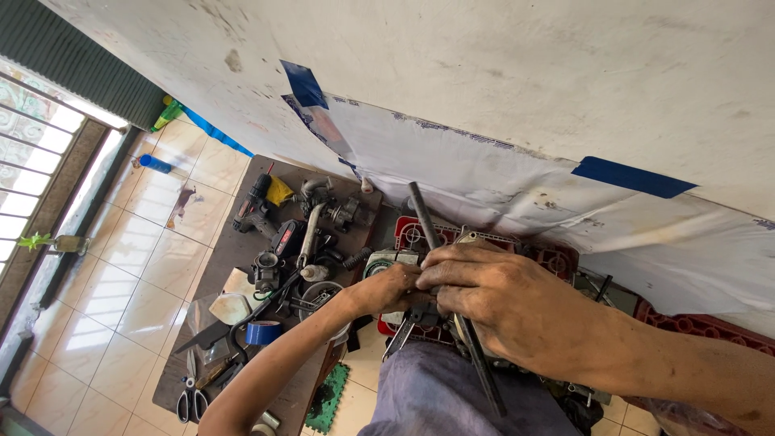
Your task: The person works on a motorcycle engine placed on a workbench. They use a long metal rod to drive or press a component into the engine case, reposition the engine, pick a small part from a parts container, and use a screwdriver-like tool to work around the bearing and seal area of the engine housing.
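Both of my hands meet over a small grey metal engine part (386, 263) that rests on a red plastic stool (408, 234) in front of my lap. My right hand (492, 295) grips a long dark metal rod (423, 214) that slants from near the wall down past my knee. My left hand (395, 288) pinches a small piece against the same part, right beside the right hand's fingers. What lies under the fingers is hidden.
A low brown board (234, 250) on the tiled floor carries a cordless drill (252, 206), a yellow cloth (279, 191), metal engine parts (316, 211), a blue tape roll (263, 332) and scissors (190, 396). A white sheet taped with blue tape (628, 176) covers the wall.
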